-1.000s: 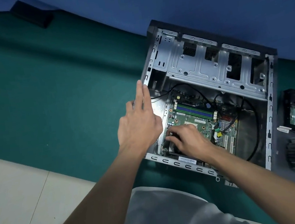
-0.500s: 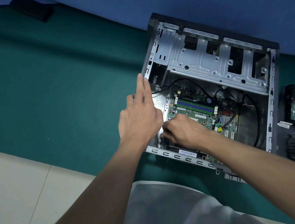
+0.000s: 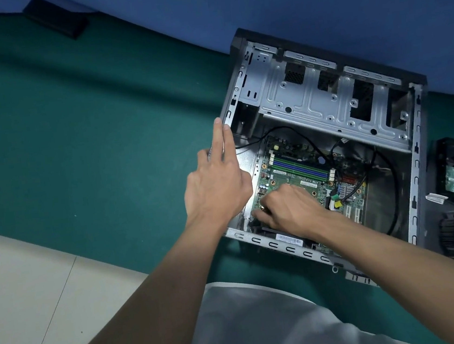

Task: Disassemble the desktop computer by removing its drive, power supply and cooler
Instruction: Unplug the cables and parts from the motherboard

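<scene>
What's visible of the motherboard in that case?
The motherboard is a green circuit board lying flat in the open metal case. It carries blue and green memory slots across its far part, white expansion slots at the near right and a yellow connector. Black cables reach its right edge. The right hand rests curled on its near-left area, hiding what lies beneath; whether it holds anything is unclear.
</scene>
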The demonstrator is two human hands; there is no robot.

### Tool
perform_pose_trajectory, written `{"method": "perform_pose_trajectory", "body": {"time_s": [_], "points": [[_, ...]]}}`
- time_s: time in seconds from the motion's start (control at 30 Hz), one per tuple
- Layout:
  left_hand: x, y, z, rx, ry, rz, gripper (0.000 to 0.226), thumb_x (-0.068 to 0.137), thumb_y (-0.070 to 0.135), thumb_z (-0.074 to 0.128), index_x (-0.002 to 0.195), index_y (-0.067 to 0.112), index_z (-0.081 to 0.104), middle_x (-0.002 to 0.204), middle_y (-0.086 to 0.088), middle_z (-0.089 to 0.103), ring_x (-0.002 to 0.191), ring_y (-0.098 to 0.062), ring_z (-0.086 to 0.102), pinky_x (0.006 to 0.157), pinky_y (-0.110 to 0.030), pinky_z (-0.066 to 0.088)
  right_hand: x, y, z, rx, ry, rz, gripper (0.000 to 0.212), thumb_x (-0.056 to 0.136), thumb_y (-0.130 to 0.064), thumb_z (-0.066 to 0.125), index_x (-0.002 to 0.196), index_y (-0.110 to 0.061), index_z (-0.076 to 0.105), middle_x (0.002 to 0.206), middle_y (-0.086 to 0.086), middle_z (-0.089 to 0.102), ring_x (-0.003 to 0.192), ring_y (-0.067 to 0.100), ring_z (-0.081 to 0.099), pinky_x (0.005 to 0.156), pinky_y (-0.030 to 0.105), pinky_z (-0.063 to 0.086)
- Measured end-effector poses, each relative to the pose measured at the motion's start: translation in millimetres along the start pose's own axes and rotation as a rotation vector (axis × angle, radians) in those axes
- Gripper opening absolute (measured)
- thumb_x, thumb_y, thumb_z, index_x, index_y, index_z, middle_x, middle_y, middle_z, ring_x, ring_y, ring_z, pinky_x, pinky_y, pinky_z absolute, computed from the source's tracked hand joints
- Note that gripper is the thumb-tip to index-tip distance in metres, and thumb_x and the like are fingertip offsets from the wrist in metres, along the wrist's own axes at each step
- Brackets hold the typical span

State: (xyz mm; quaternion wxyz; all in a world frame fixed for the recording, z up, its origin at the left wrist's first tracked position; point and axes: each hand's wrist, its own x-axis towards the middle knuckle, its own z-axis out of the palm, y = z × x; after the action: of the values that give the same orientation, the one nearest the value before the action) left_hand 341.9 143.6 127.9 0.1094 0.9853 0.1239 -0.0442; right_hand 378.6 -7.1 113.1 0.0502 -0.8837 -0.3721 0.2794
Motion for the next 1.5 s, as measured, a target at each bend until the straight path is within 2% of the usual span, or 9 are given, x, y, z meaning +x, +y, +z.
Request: {"method": "perform_pose_trajectory", "body": {"time_s": [0.2, 0.3, 0.43, 0.7, 0.87, 1.0, 1.13, 1.37, 1.5], "points": [[-0.4, 0.2, -0.2, -0.008, 0.001, -0.004, 0.078, 0.090, 0.034, 0.042, 0.154, 0.011, 0.004, 0.164, 0.001, -0.010, 0.109, -0.026, 0.047, 0.054, -0.033, 0.034, 14.8, -16.4, -12.0, -0.031, -0.136, 0.035, 0.040, 0.096, -0.020, 0.037, 0.057, -0.012, 0.041, 0.055, 0.003, 0.040, 0.048, 0.015, 0.037, 0.061, 0.035, 0.045], [-0.6, 0.5, -0.2, -0.004, 0.000, -0.004, 0.078, 0.090, 0.033, 0.041, 0.154, 0.011, 0.004, 0.164, 0.001, -0.010, 0.108, -0.026, 0.047, 0.054, -0.034, 0.033, 25.5, -25.7, -18.1, -0.075, -0.265, 0.105, 0.037, 0.099, -0.018, 0.032, 0.062, -0.015, 0.037, 0.064, 0.000, 0.040, 0.065, 0.019, 0.048, 0.076, 0.037, 0.048], [0.8, 0.4, -0.3, -0.011, -0.004, -0.008, 0.077, 0.090, 0.034, 0.041, 0.154, 0.011, 0.004, 0.164, 0.003, -0.011, 0.107, -0.025, 0.046, 0.054, -0.034, 0.033, 28.7, -26.5, -18.2, -0.140, -0.381, 0.088, 0.037, 0.103, -0.017, 0.031, 0.066, -0.015, 0.039, 0.071, 0.002, 0.047, 0.075, 0.022, 0.053, 0.079, 0.036, 0.051], [0.0, 0.0, 0.7, 0.004, 0.001, -0.007, 0.078, 0.091, 0.036, 0.041, 0.154, 0.012, 0.003, 0.164, 0.002, -0.011, 0.105, -0.024, 0.046, 0.052, -0.033, 0.032, 20.7, -21.2, -21.2, -0.269, -0.307, -0.064, 0.038, 0.098, -0.010, 0.032, 0.060, -0.014, 0.032, 0.060, 0.003, 0.037, 0.053, 0.017, 0.035, 0.062, 0.034, 0.038], [0.0, 0.5, 0.2, 0.004, -0.001, -0.010, 0.078, 0.091, 0.036, 0.041, 0.154, 0.011, 0.003, 0.164, 0.002, -0.012, 0.106, -0.024, 0.046, 0.053, -0.033, 0.033, 16.0, -17.0, -21.7, -0.177, -0.237, -0.141, 0.040, 0.097, -0.013, 0.028, 0.057, -0.013, 0.029, 0.057, 0.005, 0.038, 0.055, 0.023, 0.039, 0.065, 0.037, 0.047], [0.2, 0.2, 0.7, 0.004, 0.000, -0.012, 0.077, 0.091, 0.036, 0.041, 0.154, 0.011, 0.004, 0.163, 0.003, -0.011, 0.105, -0.025, 0.046, 0.053, -0.034, 0.034, 10.8, -14.7, -21.4, -0.118, -0.213, -0.172, 0.042, 0.099, -0.013, 0.027, 0.058, -0.013, 0.030, 0.056, 0.006, 0.039, 0.046, 0.016, 0.032, 0.059, 0.036, 0.045], [-0.1, 0.3, 0.9, 0.006, 0.008, -0.011, 0.077, 0.091, 0.036, 0.042, 0.154, 0.012, 0.005, 0.164, 0.003, -0.010, 0.105, -0.025, 0.046, 0.053, -0.034, 0.033, 12.5, -18.8, -23.4, -0.071, -0.212, -0.221, 0.046, 0.102, -0.015, 0.027, 0.056, -0.014, 0.026, 0.053, 0.000, 0.036, 0.048, 0.016, 0.037, 0.059, 0.035, 0.046], [0.7, 0.7, 1.5, -0.007, 0.005, -0.014, 0.077, 0.090, 0.035, 0.041, 0.154, 0.012, 0.006, 0.164, 0.003, -0.010, 0.106, -0.025, 0.046, 0.054, -0.034, 0.033, 14.2, -8.8, -16.2, -0.059, -0.252, -0.043, 0.037, 0.102, -0.028, 0.038, 0.074, -0.008, 0.053, 0.059, 0.002, 0.038, 0.053, 0.017, 0.039, 0.062, 0.035, 0.047], [1.0, -0.2, 0.8, -0.009, 0.002, -0.016, 0.077, 0.090, 0.035, 0.042, 0.154, 0.012, 0.006, 0.164, 0.003, -0.010, 0.104, -0.025, 0.046, 0.054, -0.034, 0.034, 22.7, -14.6, -11.5, -0.080, -0.310, 0.017, 0.034, 0.096, -0.015, 0.042, 0.061, -0.012, 0.045, 0.061, 0.002, 0.039, 0.065, 0.022, 0.046, 0.061, 0.033, 0.042]]}}
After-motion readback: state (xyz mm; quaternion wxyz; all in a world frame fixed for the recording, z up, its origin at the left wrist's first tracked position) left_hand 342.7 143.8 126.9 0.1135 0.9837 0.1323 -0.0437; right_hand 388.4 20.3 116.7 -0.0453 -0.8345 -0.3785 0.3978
